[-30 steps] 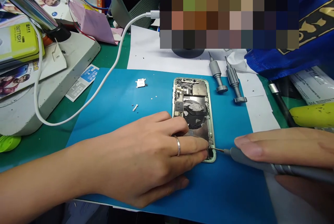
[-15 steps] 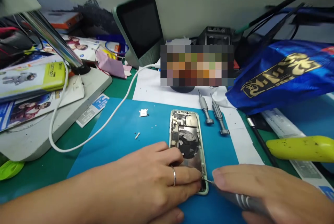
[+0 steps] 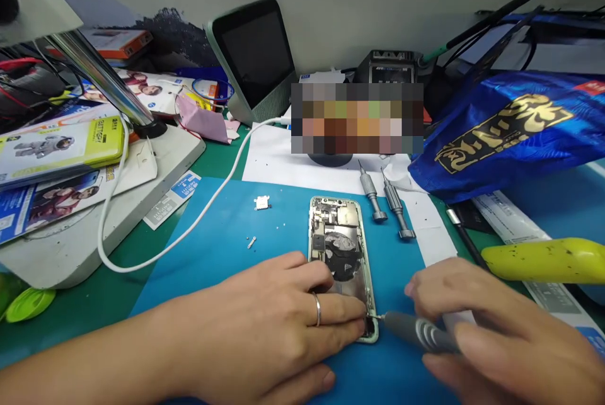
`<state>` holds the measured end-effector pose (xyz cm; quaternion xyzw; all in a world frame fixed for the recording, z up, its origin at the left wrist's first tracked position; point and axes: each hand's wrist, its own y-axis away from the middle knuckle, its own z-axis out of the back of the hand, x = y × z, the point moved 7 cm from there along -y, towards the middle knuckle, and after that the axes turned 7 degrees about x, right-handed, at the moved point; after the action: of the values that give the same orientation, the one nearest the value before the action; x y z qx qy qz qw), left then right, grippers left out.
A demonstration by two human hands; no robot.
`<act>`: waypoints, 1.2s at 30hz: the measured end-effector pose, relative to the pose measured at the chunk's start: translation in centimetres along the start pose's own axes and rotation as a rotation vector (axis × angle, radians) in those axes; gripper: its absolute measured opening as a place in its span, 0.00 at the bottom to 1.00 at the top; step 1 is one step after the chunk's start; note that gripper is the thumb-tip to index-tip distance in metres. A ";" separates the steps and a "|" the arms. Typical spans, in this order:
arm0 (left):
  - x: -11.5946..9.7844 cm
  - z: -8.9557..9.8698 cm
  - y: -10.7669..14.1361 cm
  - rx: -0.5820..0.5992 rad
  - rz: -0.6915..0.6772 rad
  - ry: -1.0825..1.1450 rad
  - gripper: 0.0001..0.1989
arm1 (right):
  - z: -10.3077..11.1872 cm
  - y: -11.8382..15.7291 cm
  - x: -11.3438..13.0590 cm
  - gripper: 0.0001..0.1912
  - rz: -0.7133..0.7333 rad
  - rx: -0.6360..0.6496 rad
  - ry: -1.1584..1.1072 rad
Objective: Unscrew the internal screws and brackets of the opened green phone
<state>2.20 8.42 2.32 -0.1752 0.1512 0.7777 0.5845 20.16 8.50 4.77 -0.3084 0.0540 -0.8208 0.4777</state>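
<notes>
An opened smartphone [image 3: 348,291] with a pale green frame lies on the blue mat, its inner parts exposed. My left hand [image 3: 283,323] rests across its lower half, two fingers stretched over it and the others bent, holding it down. My right hand [image 3: 491,329] grips a grey-handled tool [image 3: 416,329] with a thin metal tip. The tip meets the phone's lower right edge, close to my left fingertips. Motion blurs the right fingers, and the tool's exact kind is unclear. A small silver part [image 3: 262,203] and a tiny metal bracket [image 3: 252,242] lie left of the phone.
Two precision screwdrivers [image 3: 372,194] lie right of the phone's top. A white cable [image 3: 189,232] curves across the left side. Farther out are a lamp-like stand [image 3: 101,77], a tilted screen device [image 3: 258,52], a blue foil bag [image 3: 515,134] and a yellow handle [image 3: 543,260].
My right fingers have shifted up and spread along the tool, so more of its handle shows. Its tip stays at the phone's edge. My left hand keeps its place on the phone.
</notes>
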 end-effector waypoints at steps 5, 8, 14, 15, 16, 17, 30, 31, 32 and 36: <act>-0.1 -0.1 0.3 -0.031 -0.017 0.025 0.21 | 0.2 -0.4 -0.1 0.43 0.018 0.032 -0.049; 0.0 -0.2 0.4 -0.023 -0.018 0.021 0.20 | 0.2 -0.3 -0.3 0.35 -0.012 0.046 -0.019; 0.1 -0.3 0.3 -0.004 -0.027 0.008 0.20 | -0.1 -0.8 -0.4 0.33 -0.008 0.048 -0.011; 0.1 -0.3 0.3 -0.003 -0.027 0.010 0.20 | -0.1 -0.8 -0.4 0.34 -0.004 0.056 -0.022; 0.1 -0.4 0.3 0.000 -0.026 0.013 0.20 | -0.1 -0.8 -0.4 0.35 -0.004 0.054 -0.028; 0.1 -0.4 0.3 0.000 -0.026 0.016 0.20 | -0.1 -0.8 -0.4 0.34 -0.002 0.054 -0.028; 0.2 -0.5 0.5 0.006 -0.016 0.001 0.21 | 0.0 -0.5 -0.3 0.35 -0.015 0.052 -0.001; 0.2 -0.5 0.5 0.008 -0.013 0.000 0.21 | 0.0 -0.6 -0.3 0.35 -0.023 0.045 0.001; 0.2 -0.4 0.4 0.010 -0.011 0.000 0.21 | 0.0 -0.7 -0.3 0.35 -0.025 0.045 -0.001; 0.0 -0.3 0.4 -0.007 -0.023 -0.011 0.20 | 0.0 -0.8 0.0 0.40 0.013 0.054 -0.009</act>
<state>1.86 8.21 2.02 -0.1749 0.1430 0.7724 0.5935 19.58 8.94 5.07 -0.2986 0.0316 -0.8176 0.4913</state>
